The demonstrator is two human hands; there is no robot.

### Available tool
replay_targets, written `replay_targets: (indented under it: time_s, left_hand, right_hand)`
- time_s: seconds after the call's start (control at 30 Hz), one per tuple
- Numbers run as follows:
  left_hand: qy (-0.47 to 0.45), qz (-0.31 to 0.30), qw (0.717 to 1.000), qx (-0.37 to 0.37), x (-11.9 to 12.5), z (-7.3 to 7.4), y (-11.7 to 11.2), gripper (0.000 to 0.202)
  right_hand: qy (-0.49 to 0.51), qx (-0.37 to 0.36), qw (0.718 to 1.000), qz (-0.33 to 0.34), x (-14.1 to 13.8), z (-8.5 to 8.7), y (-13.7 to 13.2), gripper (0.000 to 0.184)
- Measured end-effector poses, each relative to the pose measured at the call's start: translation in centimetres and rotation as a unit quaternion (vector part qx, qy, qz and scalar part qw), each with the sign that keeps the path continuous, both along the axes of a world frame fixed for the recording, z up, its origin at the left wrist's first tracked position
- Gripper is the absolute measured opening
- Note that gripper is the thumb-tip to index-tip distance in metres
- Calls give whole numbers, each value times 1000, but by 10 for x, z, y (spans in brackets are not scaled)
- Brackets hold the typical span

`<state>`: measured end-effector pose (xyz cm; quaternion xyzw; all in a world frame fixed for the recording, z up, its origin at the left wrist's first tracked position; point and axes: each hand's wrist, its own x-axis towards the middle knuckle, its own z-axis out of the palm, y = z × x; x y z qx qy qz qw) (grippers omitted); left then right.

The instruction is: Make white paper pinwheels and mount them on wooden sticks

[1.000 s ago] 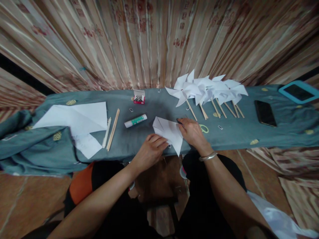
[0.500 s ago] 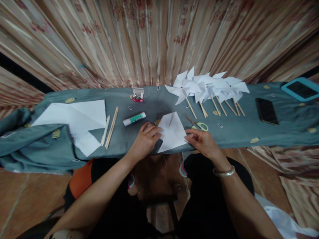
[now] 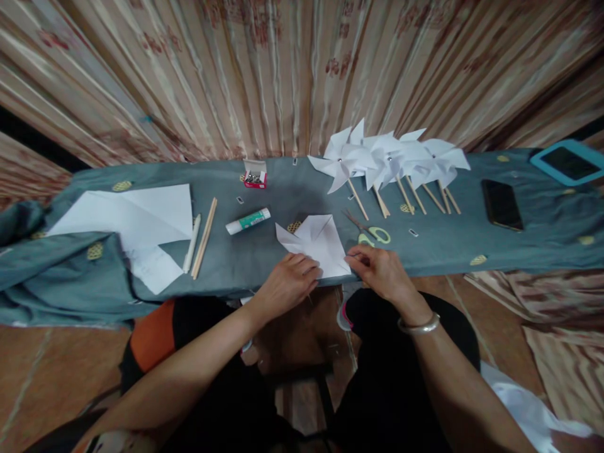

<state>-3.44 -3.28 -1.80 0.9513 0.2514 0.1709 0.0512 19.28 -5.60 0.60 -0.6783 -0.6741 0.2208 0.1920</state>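
From here, the right hand (image 3: 381, 272) pinches a near corner of the slit white paper (image 3: 328, 248), which spreads leftward to the left hand (image 3: 290, 278), whose hold I can't make out.

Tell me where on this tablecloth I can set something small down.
Bare tablecloth shows between the scissors and the smartphone, in front of the pinwheel sticks, and between the glue stick and the pinwheels. It is crowded at the folded paper, with the left hand on it and the right hand at its edge.
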Motion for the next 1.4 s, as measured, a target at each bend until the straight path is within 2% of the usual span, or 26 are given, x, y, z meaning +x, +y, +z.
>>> replay_targets:
  time_s: [0.17, 0.33, 0.4, 0.53, 0.63, 0.77, 0.97, 1.1, 1.2, 1.4]
  left_hand:
    - [-7, 7, 1000, 14, -4, 2, -1, 16]
    - [-12, 21, 1000, 8, -11, 4, -1, 17]
    - [-10, 17, 1000, 0, -13, 4, -2, 17]
    - [-16, 7, 1000, -6, -14, 4, -3, 16]
    - [-18, 0, 1000, -11, -14, 2, -4, 17]
    - [-18, -5, 1000, -9, -12, 1, -4, 18]
    - [-17, 5, 1000, -8, -10, 1, -4, 19]
    - [-29, 19, 999, -14, -11, 0, -5, 24]
    - [-24, 5, 999, -21, -10, 1, -4, 29]
    - [-11, -6, 999, -41, -8, 3, -4, 26]
  right_hand:
    - [96, 55, 992, 59, 8, -4, 0, 24]
    - [194, 2, 975, 112, 10, -9, -1, 36]
    - [225, -19, 967, 117, 7, -7, -1, 32]
    - [272, -31, 955, 117, 0, -2, 1, 12]
    - [282, -22, 952, 114, -5, -4, 5, 13]
    - [262, 27, 961, 83, -14, -14, 11, 12]
    - [149, 103, 983, 39, -27, -23, 18, 10]
    - [85, 123, 988, 46, -32, -22, 19, 11]
    - [57, 131, 989, 45, -35, -21, 21, 12]
    - [20, 138, 989, 53, -39, -23, 24, 12]
